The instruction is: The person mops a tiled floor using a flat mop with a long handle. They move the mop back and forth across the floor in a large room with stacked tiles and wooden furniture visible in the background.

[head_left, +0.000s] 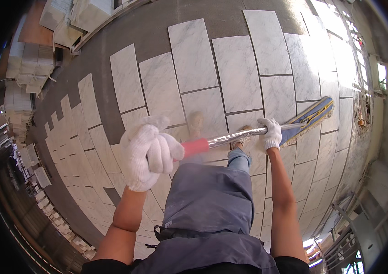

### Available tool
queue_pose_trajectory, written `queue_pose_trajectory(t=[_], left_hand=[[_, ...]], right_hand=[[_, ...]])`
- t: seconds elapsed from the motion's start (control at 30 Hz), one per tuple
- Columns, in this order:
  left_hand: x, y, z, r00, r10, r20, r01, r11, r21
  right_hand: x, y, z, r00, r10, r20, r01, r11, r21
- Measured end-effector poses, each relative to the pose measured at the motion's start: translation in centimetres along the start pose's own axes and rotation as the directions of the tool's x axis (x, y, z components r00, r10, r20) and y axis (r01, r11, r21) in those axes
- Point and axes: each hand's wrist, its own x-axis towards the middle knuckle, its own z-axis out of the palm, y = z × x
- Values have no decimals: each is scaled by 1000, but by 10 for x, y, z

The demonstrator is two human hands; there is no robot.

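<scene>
A long-handled dust mop slants across the view in front of my grey apron [207, 196]. Its red grip [195, 149] is wrapped by my left hand [146, 153] in a white knitted glove. Further along, my right hand [270, 133], also in a white glove, is closed round the shiny metal pole [232, 137]. The flat blue mop head [306, 119], with yellow lines and a pale fringe, reaches out to the right over white veined marble slabs [276, 96]. Whether its fringe touches the slabs is hard to tell.
Grey-veined slabs lie in rows with dark gaps over a grey floor [130, 34]. Stacks of pale slabs [29, 64] stand at the far left. Metal frames [363, 233] stand at the lower right, near a rough wall edge. My shoe [239, 142] rests on the slabs.
</scene>
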Motion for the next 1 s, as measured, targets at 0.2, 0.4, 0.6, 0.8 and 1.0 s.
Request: queue_pose_trajectory(t=[0.2,0.4,0.6,0.8,1.0], left_hand=[[-90,165,-172,648,138,-749,-208,978,0],[-156,281,-213,149,834,-532,-106,548,830],[-180,296,-242,238,898,-370,-291,430,855],[-174,318,-256,276,913,-300,-253,370,894],[-108,227,-230,850,517,104,-527,841,127]], right_hand=[[85,-294,116,871,-363,330,377,926,24],[114,-554,168,609,-665,432,592,744,310],[125,-607,166,452,-621,640,666,712,221],[62,-545,140,708,-574,412,516,818,253],[-51,-354,128,976,-208,69,194,965,176]])
